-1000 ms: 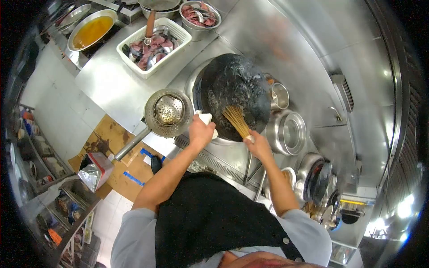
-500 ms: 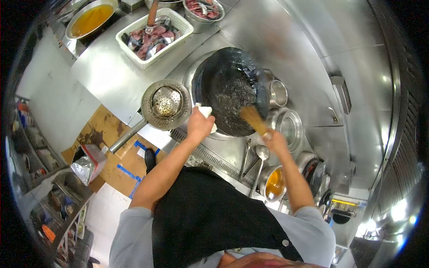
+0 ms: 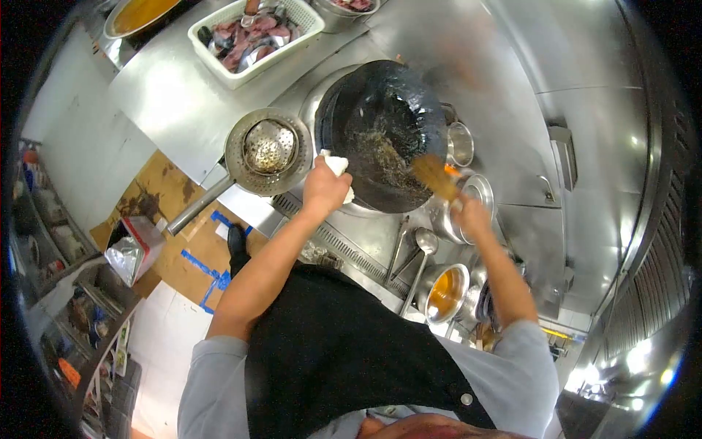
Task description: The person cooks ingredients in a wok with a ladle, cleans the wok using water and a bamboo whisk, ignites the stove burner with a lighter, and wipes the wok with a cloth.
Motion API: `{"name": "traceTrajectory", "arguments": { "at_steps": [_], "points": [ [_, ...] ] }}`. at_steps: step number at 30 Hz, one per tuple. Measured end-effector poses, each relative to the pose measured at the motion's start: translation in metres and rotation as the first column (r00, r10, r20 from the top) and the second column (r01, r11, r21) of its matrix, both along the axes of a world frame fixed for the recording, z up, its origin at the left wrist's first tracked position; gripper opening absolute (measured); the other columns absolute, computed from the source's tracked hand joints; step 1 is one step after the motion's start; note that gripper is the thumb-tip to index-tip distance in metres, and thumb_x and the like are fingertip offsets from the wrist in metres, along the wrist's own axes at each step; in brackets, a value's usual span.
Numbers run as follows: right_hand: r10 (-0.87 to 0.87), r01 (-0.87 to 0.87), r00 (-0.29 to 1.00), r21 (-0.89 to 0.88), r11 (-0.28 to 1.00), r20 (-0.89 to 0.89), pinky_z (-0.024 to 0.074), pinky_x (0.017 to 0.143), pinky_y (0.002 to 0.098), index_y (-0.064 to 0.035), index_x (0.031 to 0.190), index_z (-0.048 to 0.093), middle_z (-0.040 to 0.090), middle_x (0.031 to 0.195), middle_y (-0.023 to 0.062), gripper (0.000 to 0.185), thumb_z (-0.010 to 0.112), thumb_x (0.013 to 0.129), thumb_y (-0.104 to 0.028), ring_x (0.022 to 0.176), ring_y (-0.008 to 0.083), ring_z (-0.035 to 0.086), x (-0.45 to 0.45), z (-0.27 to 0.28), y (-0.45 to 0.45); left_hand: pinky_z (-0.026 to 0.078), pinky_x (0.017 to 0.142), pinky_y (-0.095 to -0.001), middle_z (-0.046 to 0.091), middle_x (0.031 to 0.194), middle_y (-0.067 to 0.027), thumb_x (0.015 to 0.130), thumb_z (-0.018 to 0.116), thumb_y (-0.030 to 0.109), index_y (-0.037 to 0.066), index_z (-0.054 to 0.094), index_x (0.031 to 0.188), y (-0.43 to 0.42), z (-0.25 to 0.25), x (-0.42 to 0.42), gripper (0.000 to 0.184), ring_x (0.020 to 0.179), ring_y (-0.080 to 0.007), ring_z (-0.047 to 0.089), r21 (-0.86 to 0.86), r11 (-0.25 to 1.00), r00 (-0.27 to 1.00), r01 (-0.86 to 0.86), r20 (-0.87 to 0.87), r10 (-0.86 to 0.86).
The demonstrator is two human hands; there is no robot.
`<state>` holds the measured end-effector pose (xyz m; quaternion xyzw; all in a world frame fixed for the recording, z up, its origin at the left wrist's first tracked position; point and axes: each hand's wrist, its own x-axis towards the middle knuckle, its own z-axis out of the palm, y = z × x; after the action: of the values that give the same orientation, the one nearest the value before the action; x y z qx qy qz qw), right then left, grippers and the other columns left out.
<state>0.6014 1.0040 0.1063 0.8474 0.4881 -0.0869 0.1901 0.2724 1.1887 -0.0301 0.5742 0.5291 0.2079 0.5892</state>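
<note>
A black wok is tilted over the burner, its inside wet and glistening. My left hand is closed around a folded white cloth at the wok's near left edge. The wok's handle, if there is one, is hidden under that cloth. In my right hand is a bamboo wok brush, gripped by its end. Its splayed bristles are at the right side of the wok. A perforated strainer with a smaller perforated ladle in it rests left of the wok.
A white basket of cut fish stands at the back left. Several metal pots and a ladle are on the right, including a pot with orange liquid. A bowl of yellow liquid is at the far left.
The brush and my right hand have moved to the right, toward the wok's right edge. The wok looks more tilted, still with my left hand at its edge. The view has shifted slightly.
</note>
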Motion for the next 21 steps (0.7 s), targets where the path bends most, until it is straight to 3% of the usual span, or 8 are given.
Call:
{"name": "traceTrajectory", "arguments": {
  "at_steps": [4,6,10,13,17,19,20,21],
  "points": [
    [0.035,-0.041,0.999,0.208,0.977,0.032,0.0559,0.084,0.0550,-0.0145,0.136,0.063,0.072,0.103,0.0269,0.048,0.070,0.091,-0.031,0.096,0.0447,0.071,0.028,-0.043,0.116,0.053,0.098,-0.0480,0.069,0.112,-0.0353,0.081,0.072,0.024,-0.014,0.046,0.136,-0.002,-0.012,0.003,0.072,0.108,-0.0478,0.068,0.001,1.000,0.999,-0.022,0.034,0.021],
    [0.048,-0.054,0.998,0.317,0.947,0.026,0.0558,0.085,0.0534,-0.0143,0.136,0.064,0.072,0.107,0.0277,0.048,0.071,0.090,-0.029,0.098,0.0453,0.070,0.026,-0.074,0.090,0.053,0.097,-0.0477,0.069,0.113,-0.0343,0.081,0.073,0.023,-0.013,0.048,0.135,-0.011,-0.023,0.007,0.069,0.109,-0.0475,0.068,0.008,1.000,0.999,-0.025,0.048,0.025],
    [-0.045,0.041,0.999,0.180,0.983,0.017,0.0564,0.081,0.0547,-0.0164,0.139,0.062,0.072,0.098,0.0248,0.052,0.072,0.091,-0.031,0.092,0.0452,0.070,-0.027,-0.033,-0.016,0.053,0.098,-0.0475,0.070,0.114,-0.0331,0.082,0.073,0.024,-0.012,0.049,0.135,0.004,-0.010,0.003,0.068,0.109,-0.0458,0.068,-0.014,0.999,0.999,0.032,0.008,-0.032],
    [0.048,-0.053,0.998,0.177,0.983,0.029,0.0567,0.082,0.0533,-0.0181,0.137,0.065,0.073,0.101,0.0260,0.050,0.073,0.090,-0.031,0.094,0.0442,0.071,0.012,-0.027,-0.021,0.052,0.099,-0.0478,0.070,0.115,-0.0322,0.081,0.073,0.024,-0.011,0.048,0.136,0.009,-0.012,0.006,0.070,0.110,-0.0455,0.068,-0.015,1.000,1.000,0.021,0.011,-0.020],
    [0.005,0.093,0.986,0.570,0.816,-0.167,0.0572,0.087,0.0470,-0.0078,0.132,0.068,0.075,0.104,0.0216,0.051,0.077,0.089,-0.033,0.097,0.0382,0.074,0.017,-0.091,0.129,0.052,0.098,-0.0475,0.068,0.118,-0.0337,0.081,0.073,0.023,-0.012,0.049,0.134,0.006,-0.011,0.004,0.068,0.110,-0.0464,0.068,0.034,0.999,1.000,0.010,0.005,-0.011],
    [-0.002,0.337,0.900,0.694,0.636,-0.436,0.0556,0.091,0.0414,0.0006,0.131,0.067,0.074,0.113,0.0235,0.053,0.079,0.089,-0.029,0.103,0.0340,0.074,-0.023,-0.154,0.156,0.052,0.097,-0.0475,0.068,0.117,-0.0341,0.081,0.072,0.022,-0.012,0.050,0.132,0.004,-0.014,0.008,0.066,0.110,-0.0471,0.067,-0.003,1.000,0.999,-0.013,0.039,0.013],
    [0.072,0.257,0.927,0.764,0.592,-0.368,0.0540,0.096,0.0397,0.0006,0.134,0.065,0.073,0.119,0.0249,0.056,0.079,0.088,-0.029,0.110,0.0344,0.072,-0.043,-0.166,0.145,0.052,0.097,-0.0475,0.068,0.116,-0.0344,0.080,0.072,0.022,-0.012,0.051,0.132,0.005,-0.015,0.008,0.065,0.110,-0.0475,0.067,-0.022,1.000,0.998,-0.014,0.056,0.016],
    [0.051,0.343,0.880,0.706,0.620,-0.472,0.0547,0.096,0.0457,-0.0051,0.134,0.067,0.071,0.120,0.0266,0.055,0.078,0.087,-0.033,0.110,0.0432,0.069,-0.054,-0.169,0.126,0.053,0.096,-0.0472,0.068,0.114,-0.0343,0.081,0.072,0.020,-0.012,0.051,0.130,0.007,-0.023,0.008,0.063,0.109,-0.0473,0.067,-0.084,0.996,0.997,0.012,0.078,-0.006]
  ]
}}
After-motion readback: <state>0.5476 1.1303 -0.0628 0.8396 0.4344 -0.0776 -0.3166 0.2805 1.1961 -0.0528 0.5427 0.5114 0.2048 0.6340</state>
